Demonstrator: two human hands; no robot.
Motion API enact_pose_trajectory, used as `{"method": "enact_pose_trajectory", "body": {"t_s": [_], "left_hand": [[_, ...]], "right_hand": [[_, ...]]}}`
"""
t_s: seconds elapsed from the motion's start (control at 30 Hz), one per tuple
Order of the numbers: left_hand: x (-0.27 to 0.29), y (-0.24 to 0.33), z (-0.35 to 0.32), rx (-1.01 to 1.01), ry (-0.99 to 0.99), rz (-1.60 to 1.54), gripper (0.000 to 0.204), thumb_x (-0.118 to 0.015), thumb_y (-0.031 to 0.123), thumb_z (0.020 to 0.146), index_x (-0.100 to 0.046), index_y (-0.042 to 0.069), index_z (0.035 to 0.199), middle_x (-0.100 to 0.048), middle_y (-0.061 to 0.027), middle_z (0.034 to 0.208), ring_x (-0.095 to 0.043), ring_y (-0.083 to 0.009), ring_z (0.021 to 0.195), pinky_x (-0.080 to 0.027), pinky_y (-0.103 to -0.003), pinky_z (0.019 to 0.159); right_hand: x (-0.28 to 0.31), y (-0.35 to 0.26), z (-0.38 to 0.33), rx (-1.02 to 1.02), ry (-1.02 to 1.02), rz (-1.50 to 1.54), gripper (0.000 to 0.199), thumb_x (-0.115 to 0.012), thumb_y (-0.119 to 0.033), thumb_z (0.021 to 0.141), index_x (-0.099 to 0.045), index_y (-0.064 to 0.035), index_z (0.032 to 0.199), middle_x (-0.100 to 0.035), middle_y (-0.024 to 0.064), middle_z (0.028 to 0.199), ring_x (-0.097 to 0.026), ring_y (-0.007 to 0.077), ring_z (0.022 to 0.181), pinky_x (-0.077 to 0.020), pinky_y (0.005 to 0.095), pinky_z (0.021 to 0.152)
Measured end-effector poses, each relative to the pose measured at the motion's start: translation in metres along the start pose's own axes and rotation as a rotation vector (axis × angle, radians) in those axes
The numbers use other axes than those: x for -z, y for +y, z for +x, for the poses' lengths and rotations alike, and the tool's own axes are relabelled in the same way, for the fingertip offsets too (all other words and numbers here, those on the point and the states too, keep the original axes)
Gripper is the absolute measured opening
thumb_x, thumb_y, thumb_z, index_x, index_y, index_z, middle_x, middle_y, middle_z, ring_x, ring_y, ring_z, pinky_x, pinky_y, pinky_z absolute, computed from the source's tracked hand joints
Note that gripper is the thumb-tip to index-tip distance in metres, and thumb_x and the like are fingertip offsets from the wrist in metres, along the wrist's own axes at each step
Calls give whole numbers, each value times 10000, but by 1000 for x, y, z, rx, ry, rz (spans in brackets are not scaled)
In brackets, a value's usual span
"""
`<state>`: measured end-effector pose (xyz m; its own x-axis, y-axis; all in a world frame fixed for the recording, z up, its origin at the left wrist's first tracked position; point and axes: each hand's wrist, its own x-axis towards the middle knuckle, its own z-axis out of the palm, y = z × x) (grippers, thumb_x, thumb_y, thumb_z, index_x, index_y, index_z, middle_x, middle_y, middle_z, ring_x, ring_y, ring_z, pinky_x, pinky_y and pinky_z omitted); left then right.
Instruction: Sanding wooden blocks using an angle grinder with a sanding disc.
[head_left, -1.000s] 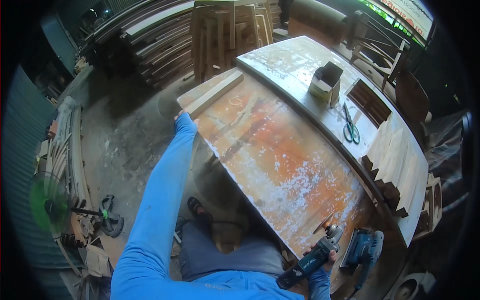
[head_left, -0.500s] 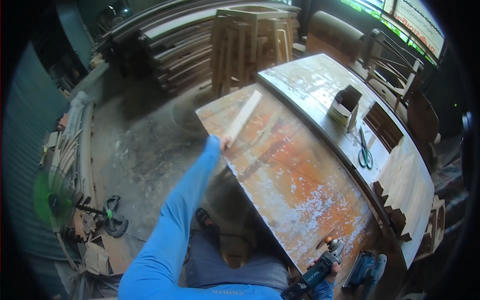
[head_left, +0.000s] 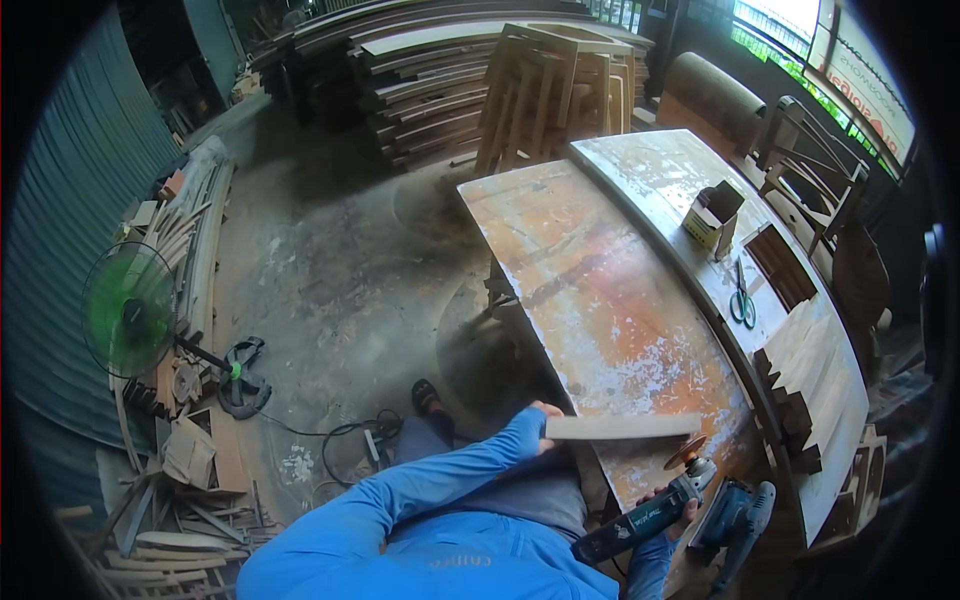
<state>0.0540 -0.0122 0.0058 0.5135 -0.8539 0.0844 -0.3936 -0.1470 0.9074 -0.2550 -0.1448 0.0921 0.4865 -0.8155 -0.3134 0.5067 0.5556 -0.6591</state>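
My left hand (head_left: 543,420) is closed round one end of a pale wooden strip (head_left: 625,428), just off the table's near edge. The strip reaches to the right over the worktable (head_left: 600,290), its far end close to the copper-coloured disc of an angle grinder (head_left: 640,522). Around the grinder's dark teal body, near its head, my right hand (head_left: 683,508) is wrapped; the grinder's rear end lies toward my body. A blue sander (head_left: 735,525) rests on the table just right of that hand. Whether strip and disc touch, I cannot tell.
On the raised panel (head_left: 650,165) are an opened carton (head_left: 713,215), green-handled scissors (head_left: 742,305) and a row of wooden pieces (head_left: 815,350). Stacked boards (head_left: 440,100) and wooden frames (head_left: 560,95) stand behind. A green fan (head_left: 130,308) and wood offcuts (head_left: 190,535) lie at left, with a cable (head_left: 330,440) on the floor.
My left hand has drawn the wooden strip from the table's far left end back toward me and turned it crosswise, near the grinder. The right hand still grips the grinder. The view has shifted.
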Motion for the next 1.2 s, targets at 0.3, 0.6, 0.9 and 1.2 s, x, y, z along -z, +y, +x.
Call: {"method": "enact_pose_trajectory", "body": {"t_s": [0.3,0.6,0.9,1.2], "left_hand": [[-35,-8,-27,311,-71,-347,462,-851,82,726,-632,46,1131,-698,-103,920,-656,-180,850,-528,-325,782],[-25,24,-48,-148,169,-332,314,-730,-52,744,-666,24,1041,-698,-65,984,-633,-145,934,-520,-313,849],[-35,1,-72,16,62,-194,551,-805,-32,746,-621,87,1252,-618,-42,1021,-585,-127,839,-504,-273,761],[-28,16,-80,41,52,-205,571,-832,27,741,-620,114,1264,-565,-67,983,-560,-169,824,-495,-305,751]], "right_hand": [[14,-20,-8,-49,176,-229,621,-627,-612,846,-594,-41,1086,-651,116,875,-661,285,705,-588,427,652],[-12,-50,8,10,-143,-856,524,-745,-150,810,-523,-37,1270,-640,63,995,-642,165,813,-548,306,711],[-93,-27,-14,-120,-271,-1287,871,-879,-280,738,-407,59,1386,-630,140,1183,-612,194,1081,-481,329,973],[-113,-2,-11,-260,-400,-1330,923,-896,-325,720,-395,71,1387,-601,159,1241,-585,200,1130,-467,328,998]]}}
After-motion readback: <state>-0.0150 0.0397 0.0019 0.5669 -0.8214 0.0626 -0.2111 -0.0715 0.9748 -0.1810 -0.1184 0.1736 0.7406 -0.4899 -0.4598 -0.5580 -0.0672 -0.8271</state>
